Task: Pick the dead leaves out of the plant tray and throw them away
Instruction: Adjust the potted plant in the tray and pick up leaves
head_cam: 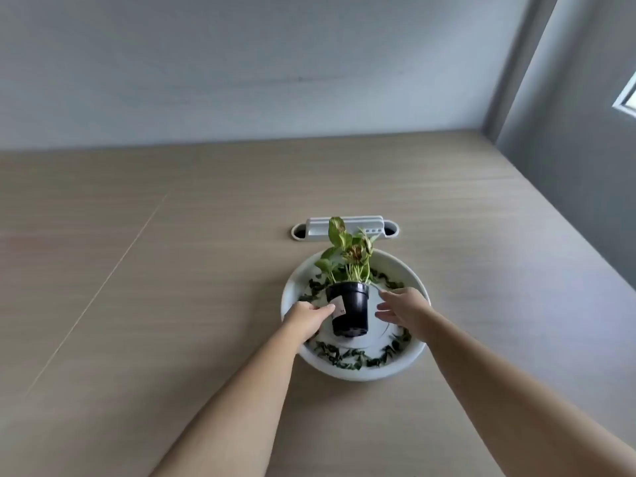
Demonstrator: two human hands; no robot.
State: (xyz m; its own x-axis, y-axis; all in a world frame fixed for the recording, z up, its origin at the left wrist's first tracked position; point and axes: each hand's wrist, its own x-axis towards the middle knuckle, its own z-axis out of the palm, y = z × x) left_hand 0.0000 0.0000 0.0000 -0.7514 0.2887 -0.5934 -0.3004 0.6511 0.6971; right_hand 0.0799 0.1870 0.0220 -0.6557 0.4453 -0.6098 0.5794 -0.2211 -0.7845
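A round white plant tray (406,364) sits on the wooden table. In its middle stands a black plastic pot (351,311) with a green leafy plant (344,256) and a white label. Several dark, shrivelled dead leaves (347,358) lie in a ring around the pot inside the tray. My left hand (306,320) is at the pot's left side, its fingertips touching the label. My right hand (402,308) hovers just right of the pot, fingers apart and holding nothing.
A white cable-port cover (344,228) is set into the table just behind the tray. The light wooden table (155,270) stretches left and toward me. A pale wall runs along the back, a grey wall on the right.
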